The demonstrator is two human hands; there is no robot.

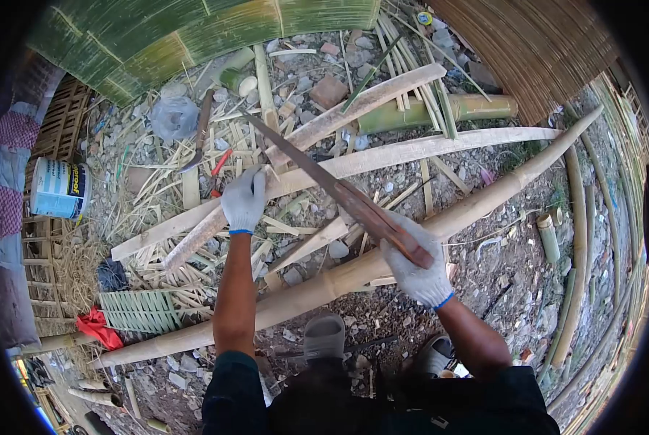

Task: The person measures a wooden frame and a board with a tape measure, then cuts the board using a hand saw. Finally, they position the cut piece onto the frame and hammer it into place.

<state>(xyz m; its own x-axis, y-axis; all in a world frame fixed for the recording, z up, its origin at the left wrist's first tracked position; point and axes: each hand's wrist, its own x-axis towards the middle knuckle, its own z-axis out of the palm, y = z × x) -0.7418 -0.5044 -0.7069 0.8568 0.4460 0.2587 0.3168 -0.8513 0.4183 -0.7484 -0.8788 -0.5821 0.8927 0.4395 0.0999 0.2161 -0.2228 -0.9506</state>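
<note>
My left hand [245,199], in a whitish work glove with a blue cuff, is closed over a narrow wooden strip [361,110] where it crosses a long pale curved plank [382,155]. The glove hides part of the crossing. My right hand [415,262], gloved alike, grips the wooden handle of a long, dark, tapering blade [295,154]. The blade slants up and left over the plank and strip, its tip past my left hand. I cannot make out teeth on its edge.
A thick bamboo pole [324,286] runs diagonally in front of my feet. A sickle-like knife [203,130] lies among shavings and rubble. A paint bucket [60,188] stands left. A green bamboo piece [477,107] lies behind the plank; a woven green panel [216,32] is at the top.
</note>
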